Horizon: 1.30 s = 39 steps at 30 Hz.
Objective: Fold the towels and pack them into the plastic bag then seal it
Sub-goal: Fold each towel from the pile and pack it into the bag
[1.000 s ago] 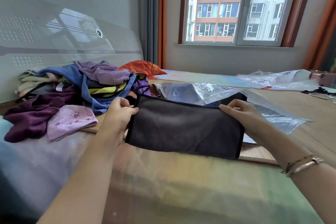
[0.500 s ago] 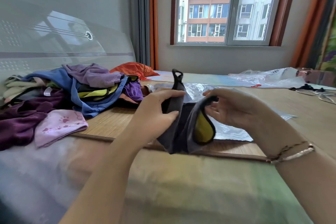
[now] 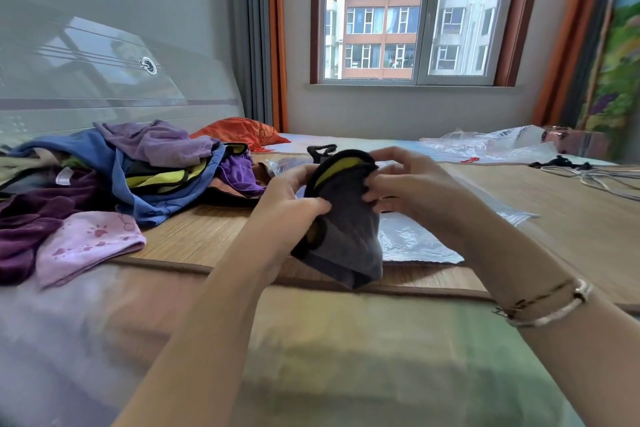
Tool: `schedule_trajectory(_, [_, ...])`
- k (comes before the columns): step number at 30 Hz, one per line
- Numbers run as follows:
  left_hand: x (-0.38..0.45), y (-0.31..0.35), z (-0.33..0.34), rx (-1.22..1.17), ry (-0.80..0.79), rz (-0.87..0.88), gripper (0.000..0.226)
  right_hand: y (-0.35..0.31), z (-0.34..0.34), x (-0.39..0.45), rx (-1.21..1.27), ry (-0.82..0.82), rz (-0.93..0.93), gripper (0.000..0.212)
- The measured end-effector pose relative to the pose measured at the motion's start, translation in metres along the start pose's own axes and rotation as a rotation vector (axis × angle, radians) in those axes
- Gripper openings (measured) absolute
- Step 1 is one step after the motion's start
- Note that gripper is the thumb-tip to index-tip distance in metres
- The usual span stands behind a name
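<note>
Both hands, left [image 3: 294, 198] and right [image 3: 408, 191], are gripping the grey towel [image 3: 346, 229] at centre, doubling it small to fit the bag [image 3: 415, 243] lying at 3 o'clock, pile [image 3: 114, 180] waiting at 9

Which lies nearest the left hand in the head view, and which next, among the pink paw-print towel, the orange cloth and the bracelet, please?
From the left hand:
1. Orange cloth, behind it, toward the window.
2. Pink paw-print towel, left, at the pile's near edge.
3. Bracelet, right wrist.
</note>
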<state>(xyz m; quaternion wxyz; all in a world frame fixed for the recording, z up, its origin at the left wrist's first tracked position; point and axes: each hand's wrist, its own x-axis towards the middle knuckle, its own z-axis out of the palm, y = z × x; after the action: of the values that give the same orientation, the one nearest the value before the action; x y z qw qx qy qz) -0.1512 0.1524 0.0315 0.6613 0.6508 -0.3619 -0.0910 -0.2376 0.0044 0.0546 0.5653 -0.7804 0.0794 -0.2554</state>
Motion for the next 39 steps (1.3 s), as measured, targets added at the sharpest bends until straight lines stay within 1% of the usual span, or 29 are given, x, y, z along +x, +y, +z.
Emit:
schedule_trajectory(1, [0.001,0.001,0.002,-0.062,-0.030,-0.009,0.041,0.003,-0.007,-0.001,-0.127,0.045,-0.035,0.035])
schedule_trajectory(2, [0.002,0.001,0.004,-0.119,-0.069,-0.007,0.042,0.008,-0.015,-0.001,-0.183,0.045,-0.051,0.038])
schedule_trajectory(3, [0.002,0.002,0.008,-0.168,-0.123,-0.006,0.043,0.014,-0.023,-0.002,-0.179,0.004,-0.044,0.039])
schedule_trajectory(6, [0.004,-0.005,0.023,-0.259,-0.271,-0.023,0.046,0.035,-0.048,-0.005,-0.011,-0.255,0.069,0.042])
schedule_trajectory(7, [0.007,-0.008,0.027,-0.256,-0.296,-0.046,0.049,0.040,-0.055,-0.007,0.037,-0.311,0.099,0.041])
schedule_trajectory(8, [0.010,-0.013,0.032,-0.210,-0.301,-0.055,0.052,0.047,-0.061,-0.008,0.056,-0.329,0.121,0.040])
schedule_trajectory(9, [0.014,-0.018,0.037,-0.106,-0.282,-0.036,0.054,0.053,-0.066,-0.008,0.042,-0.327,0.143,0.036])
schedule_trajectory(10, [0.020,-0.025,0.042,0.031,-0.247,0.007,0.054,0.059,-0.070,-0.008,-0.035,-0.293,0.158,0.031])
schedule_trajectory(12, [0.028,-0.036,0.052,0.259,-0.117,0.149,0.048,0.071,-0.080,-0.004,-0.321,-0.174,0.115,0.029])
schedule_trajectory(13, [0.033,-0.041,0.057,0.358,-0.023,0.242,0.043,0.076,-0.086,-0.001,-0.485,-0.082,0.064,0.029])
schedule_trajectory(14, [0.037,-0.045,0.061,0.508,0.087,0.344,0.036,0.080,-0.091,0.002,-0.654,0.029,0.000,0.026])
schedule_trajectory(15, [0.040,-0.047,0.064,0.705,0.191,0.440,0.030,0.081,-0.094,0.005,-0.808,0.154,-0.072,0.023])
schedule_trajectory(16, [0.043,-0.050,0.065,0.880,0.253,0.504,0.026,0.084,-0.098,0.010,-0.948,0.270,-0.131,0.023])
schedule_trajectory(17, [0.047,-0.051,0.066,0.998,0.257,0.512,0.025,0.084,-0.098,0.014,-1.059,0.348,-0.183,0.025])
schedule_trajectory(18, [0.050,-0.051,0.068,1.069,0.220,0.476,0.027,0.088,-0.096,0.019,-1.154,0.385,-0.233,0.028])
schedule_trajectory(20, [0.060,-0.051,0.072,1.154,0.126,0.360,0.035,0.101,-0.087,0.030,-1.385,0.343,-0.367,0.030])
schedule_trajectory(22, [0.074,-0.051,0.075,1.241,0.079,0.323,0.049,0.117,-0.078,0.044,-1.571,0.259,-0.424,0.034])
schedule_trajectory(23, [0.081,-0.052,0.075,1.262,0.076,0.335,0.059,0.125,-0.075,0.054,-1.666,0.211,-0.399,0.034])
schedule_trajectory(25, [0.094,-0.052,0.073,1.235,0.109,0.383,0.073,0.131,-0.065,0.070,-1.850,0.119,-0.298,0.020])
schedule_trajectory(26, [0.099,-0.052,0.072,1.205,0.129,0.403,0.077,0.131,-0.061,0.078,-1.882,0.128,-0.291,0.015])
schedule_trajectory(27, [0.104,-0.053,0.072,1.165,0.146,0.418,0.079,0.129,-0.057,0.085,-1.872,0.153,-0.269,0.012])
schedule_trajectory(29, [0.110,-0.053,0.072,1.113,0.175,0.451,0.082,0.132,-0.054,0.101,-1.789,0.213,-0.195,0.018])
schedule_trajectory(30, [0.113,-0.054,0.073,1.100,0.185,0.468,0.082,0.138,-0.057,0.114,-1.732,0.238,-0.134,0.022])
schedule_trajectory(31, [0.115,-0.055,0.074,1.094,0.193,0.481,0.083,0.141,-0.062,0.126,-1.657,0.270,-0.036,0.029])
schedule_trajectory(32, [0.116,-0.056,0.075,1.092,0.200,0.486,0.084,0.145,-0.072,0.140,-1.581,0.332,0.057,0.037])
schedule_trajectory(35, [0.118,-0.057,0.079,1.086,0.235,0.487,0.085,0.158,-0.110,0.179,-1.180,0.551,0.199,0.046])
schedule_trajectory(36, [0.118,-0.058,0.080,1.081,0.246,0.493,0.085,0.164,-0.117,0.190,-1.040,0.569,0.197,0.047])
schedule_trajectory(37, [0.118,-0.060,0.080,1.072,0.251,0.506,0.085,0.170,-0.118,0.197,-0.924,0.507,0.183,0.051])
schedule_trajectory(39, [0.119,-0.062,0.079,1.042,0.250,0.531,0.085,0.181,-0.109,0.203,-0.756,0.202,0.162,0.066])
